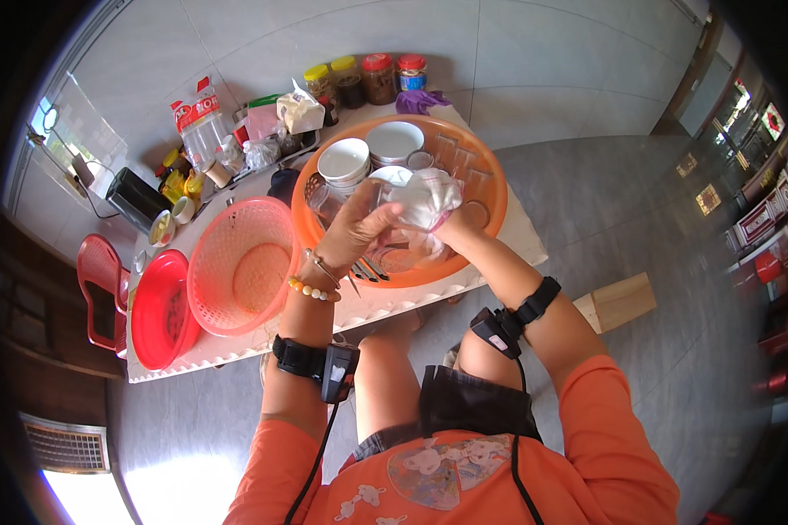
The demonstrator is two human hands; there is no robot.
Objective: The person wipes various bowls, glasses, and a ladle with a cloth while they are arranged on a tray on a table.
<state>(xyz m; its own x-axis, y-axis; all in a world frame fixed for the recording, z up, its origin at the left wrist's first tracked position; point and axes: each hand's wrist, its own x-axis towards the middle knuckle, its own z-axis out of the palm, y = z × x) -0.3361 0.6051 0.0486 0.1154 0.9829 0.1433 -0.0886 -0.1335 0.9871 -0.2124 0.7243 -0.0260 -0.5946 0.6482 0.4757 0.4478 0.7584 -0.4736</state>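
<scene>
Over a large orange plastic basin (496,177), my left hand (358,223) grips what looks like a clear drinking glass (389,195), partly hidden by fingers and blurred. My right hand (452,222) holds a white cloth (433,195) with pinkish edging against the glass; the cloth hides most of those fingers. Loose cloth hangs below, into the basin. Behind my hands, the basin holds stacked white bowls (343,159) and further white bowls (395,140). Several clear glasses (465,161) lie at its right side. Metal utensils (370,269) rest near the front rim.
Left of the orange basin stand a pink perforated plastic basket (203,289) and a red basin (150,308) on the table (236,351). Lidded jars (379,82), a purple cloth (421,101) and bagged items line the wall. A wooden block (625,303) is on the floor, right.
</scene>
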